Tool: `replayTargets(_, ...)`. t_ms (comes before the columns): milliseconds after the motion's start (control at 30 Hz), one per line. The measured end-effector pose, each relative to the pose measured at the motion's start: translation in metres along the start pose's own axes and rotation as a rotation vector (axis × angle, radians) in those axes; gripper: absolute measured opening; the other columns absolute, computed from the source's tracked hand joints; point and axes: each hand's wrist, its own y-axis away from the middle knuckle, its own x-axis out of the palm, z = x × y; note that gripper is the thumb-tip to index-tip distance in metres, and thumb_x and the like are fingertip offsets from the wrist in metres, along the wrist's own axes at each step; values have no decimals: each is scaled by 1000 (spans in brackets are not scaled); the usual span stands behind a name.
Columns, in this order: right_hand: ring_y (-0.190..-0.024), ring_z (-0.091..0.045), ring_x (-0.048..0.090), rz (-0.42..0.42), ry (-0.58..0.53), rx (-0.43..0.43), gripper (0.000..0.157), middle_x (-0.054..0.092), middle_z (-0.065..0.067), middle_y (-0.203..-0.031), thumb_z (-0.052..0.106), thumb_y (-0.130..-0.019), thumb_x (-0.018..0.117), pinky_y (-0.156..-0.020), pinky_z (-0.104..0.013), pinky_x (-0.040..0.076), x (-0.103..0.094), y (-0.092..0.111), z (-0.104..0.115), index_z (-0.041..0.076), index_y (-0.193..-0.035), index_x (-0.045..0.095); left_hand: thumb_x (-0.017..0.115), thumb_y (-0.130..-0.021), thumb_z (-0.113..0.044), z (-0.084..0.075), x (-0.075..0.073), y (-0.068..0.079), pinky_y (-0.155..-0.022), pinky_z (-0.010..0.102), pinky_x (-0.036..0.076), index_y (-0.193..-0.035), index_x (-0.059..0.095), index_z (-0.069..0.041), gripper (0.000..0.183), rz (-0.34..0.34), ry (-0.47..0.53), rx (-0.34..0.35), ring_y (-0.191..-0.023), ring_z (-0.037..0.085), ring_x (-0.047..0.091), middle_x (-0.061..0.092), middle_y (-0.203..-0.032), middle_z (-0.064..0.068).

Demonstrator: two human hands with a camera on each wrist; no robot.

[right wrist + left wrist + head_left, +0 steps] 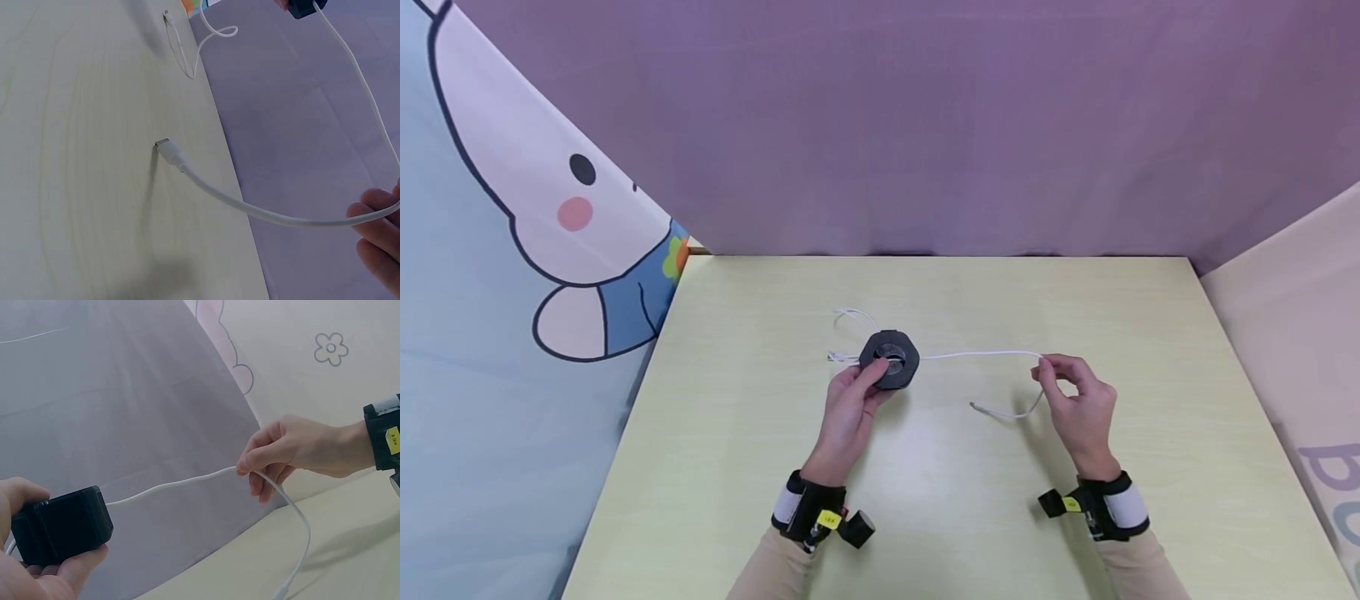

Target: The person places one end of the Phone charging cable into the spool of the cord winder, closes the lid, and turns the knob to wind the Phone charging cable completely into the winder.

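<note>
A black hexagonal cable winder (907, 346) with a round recess in its middle is held above the table by my left hand (844, 425), thumb over its face. In the left wrist view the winder (72, 525) appears as a thick dark block between thumb and fingers. A white charging cable (977, 354) runs from its right side to my right hand (1084, 415), which pinches it between thumb and fingers. Past the pinch, the cable's free end curves down to a plug (170, 152) with a metal tip. More cable (859, 313) loops out on the winder's left.
Both hands are above a pale wooden table (737, 500). A purple cloth (925, 125) hangs behind its far edge. On the left is a blue cloth (475, 467) with a cartoon figure, and on the right a pale cloth (1300, 333). Camera straps circle both wrists.
</note>
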Motion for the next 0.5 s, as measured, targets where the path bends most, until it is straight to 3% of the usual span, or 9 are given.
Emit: replayTargets(500,-64,2,60,-21,39,20,5,67,-17,-65,-11,-78,64,-69,-4,45,1,0,-4,-10,-83,65,66,-85,-10,1,-1,0,-89,32,49,-128,42,18,56,8,-15,-3,-107,27,59,50,-129,31)
